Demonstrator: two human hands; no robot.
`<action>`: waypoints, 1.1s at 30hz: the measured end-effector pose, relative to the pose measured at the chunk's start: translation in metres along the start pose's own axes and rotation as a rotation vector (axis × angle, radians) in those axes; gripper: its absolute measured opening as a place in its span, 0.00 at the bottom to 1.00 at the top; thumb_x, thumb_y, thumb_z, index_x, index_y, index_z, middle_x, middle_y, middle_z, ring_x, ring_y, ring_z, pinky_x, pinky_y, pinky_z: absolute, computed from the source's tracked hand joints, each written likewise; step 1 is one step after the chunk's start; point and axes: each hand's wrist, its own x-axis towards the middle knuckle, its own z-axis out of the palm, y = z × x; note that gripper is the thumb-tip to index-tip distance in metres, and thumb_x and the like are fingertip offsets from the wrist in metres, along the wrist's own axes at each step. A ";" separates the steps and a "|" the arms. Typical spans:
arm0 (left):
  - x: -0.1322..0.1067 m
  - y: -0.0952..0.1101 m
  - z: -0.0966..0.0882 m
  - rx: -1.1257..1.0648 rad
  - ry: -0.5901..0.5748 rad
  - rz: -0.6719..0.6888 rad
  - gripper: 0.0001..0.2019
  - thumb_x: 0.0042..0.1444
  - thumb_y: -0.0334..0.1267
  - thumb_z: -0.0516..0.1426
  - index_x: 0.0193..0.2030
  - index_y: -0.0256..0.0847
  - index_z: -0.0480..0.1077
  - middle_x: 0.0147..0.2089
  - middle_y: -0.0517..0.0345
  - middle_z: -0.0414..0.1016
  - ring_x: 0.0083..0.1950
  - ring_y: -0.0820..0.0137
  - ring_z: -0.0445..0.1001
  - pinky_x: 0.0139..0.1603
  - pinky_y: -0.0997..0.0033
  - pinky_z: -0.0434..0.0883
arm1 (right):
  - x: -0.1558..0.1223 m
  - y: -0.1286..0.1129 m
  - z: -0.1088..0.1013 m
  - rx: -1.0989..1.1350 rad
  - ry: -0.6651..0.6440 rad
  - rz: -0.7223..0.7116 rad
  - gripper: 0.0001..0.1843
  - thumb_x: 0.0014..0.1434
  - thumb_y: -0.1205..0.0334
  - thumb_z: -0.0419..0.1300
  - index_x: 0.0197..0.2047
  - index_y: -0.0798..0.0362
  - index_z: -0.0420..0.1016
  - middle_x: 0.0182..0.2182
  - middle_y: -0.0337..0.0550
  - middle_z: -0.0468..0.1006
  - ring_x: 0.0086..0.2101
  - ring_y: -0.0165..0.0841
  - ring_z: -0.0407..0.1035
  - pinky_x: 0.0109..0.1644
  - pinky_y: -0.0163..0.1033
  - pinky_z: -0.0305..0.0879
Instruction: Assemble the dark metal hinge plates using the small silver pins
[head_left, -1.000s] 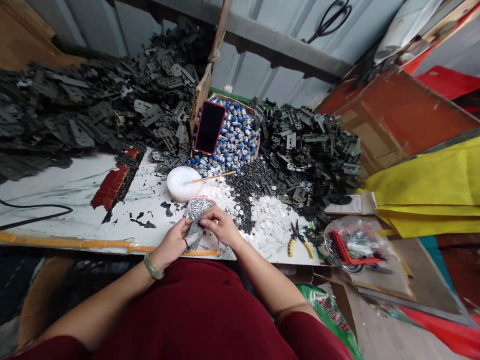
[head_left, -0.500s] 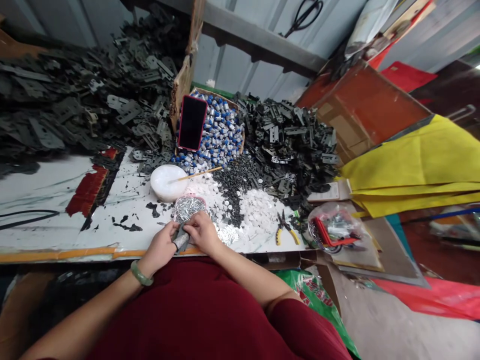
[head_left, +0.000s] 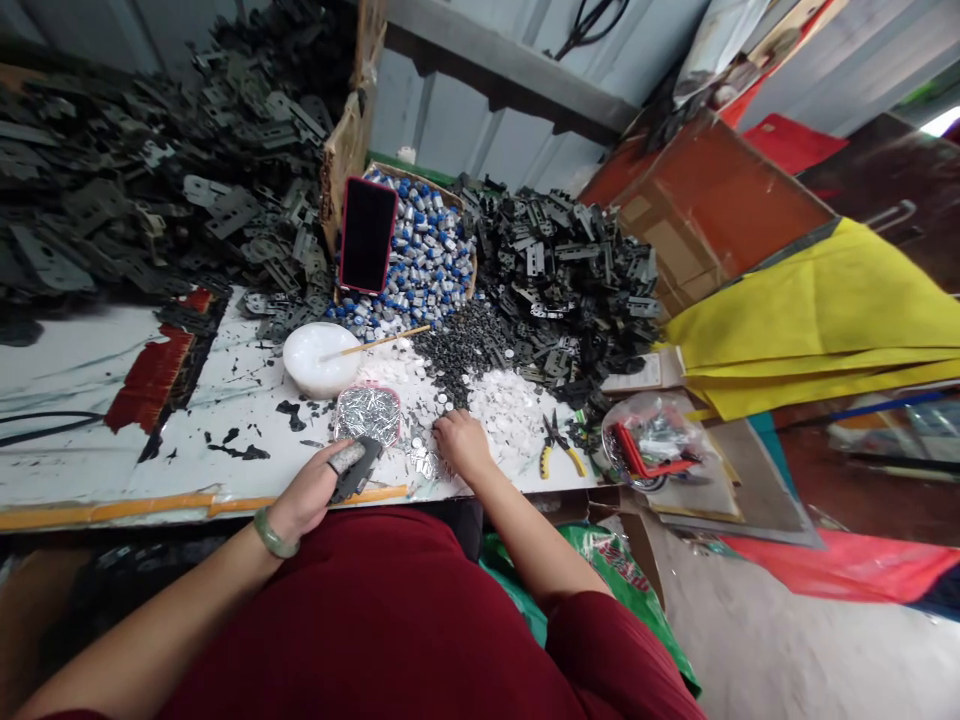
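Observation:
My left hand (head_left: 306, 488), with a green bangle at the wrist, is closed round a dark grey plastic part (head_left: 358, 470) near the table's front edge. Something pale is wrapped about one of its fingers. Just behind that part stands a pink-rimmed tub (head_left: 369, 412) of small silvery metal pins. My right hand (head_left: 463, 445) reaches down with curled fingers, at the near end of a heap of tiny black pieces (head_left: 457, 350). Its fingertips are partly hidden, so anything between them cannot be made out. White discs (head_left: 510, 415) lie to its right, and flat shiny metal pieces (head_left: 424, 458) to its left.
A white bowl (head_left: 319, 360) holds a thin stick (head_left: 390, 340). A phone (head_left: 367, 236) leans against a box of blue-and-silver parts (head_left: 439, 240). Dark plastic parts are heaped at left (head_left: 150, 200) and right (head_left: 570, 260). Yellow-handled pliers (head_left: 561, 450) lie beside a bag of tools (head_left: 656, 445).
My right hand has let go of the grey plastic part and moved right, to the black pieces. My left hand keeps the part, lower left. The whole view has shifted slightly.

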 end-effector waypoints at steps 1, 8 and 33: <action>0.000 0.000 0.001 0.025 0.006 0.010 0.18 0.41 0.49 0.64 0.33 0.36 0.73 0.29 0.59 0.73 0.27 0.73 0.67 0.29 0.74 0.65 | 0.001 -0.001 -0.001 -0.003 -0.004 -0.010 0.09 0.61 0.64 0.55 0.35 0.54 0.76 0.35 0.52 0.75 0.41 0.40 0.65 0.40 0.40 0.58; -0.005 0.004 -0.004 0.392 -0.124 0.218 0.12 0.51 0.47 0.57 0.29 0.41 0.69 0.25 0.62 0.68 0.28 0.71 0.64 0.29 0.73 0.62 | 0.006 -0.001 0.000 0.261 0.045 0.064 0.10 0.56 0.71 0.55 0.39 0.56 0.75 0.35 0.50 0.75 0.40 0.37 0.67 0.43 0.38 0.60; -0.003 0.019 -0.018 1.572 -0.292 1.195 0.08 0.54 0.33 0.51 0.29 0.41 0.70 0.26 0.54 0.68 0.31 0.66 0.62 0.32 0.64 0.55 | -0.006 -0.068 -0.023 1.212 -0.276 -0.033 0.14 0.53 0.53 0.60 0.25 0.55 0.66 0.22 0.33 0.66 0.26 0.26 0.57 0.32 0.32 0.54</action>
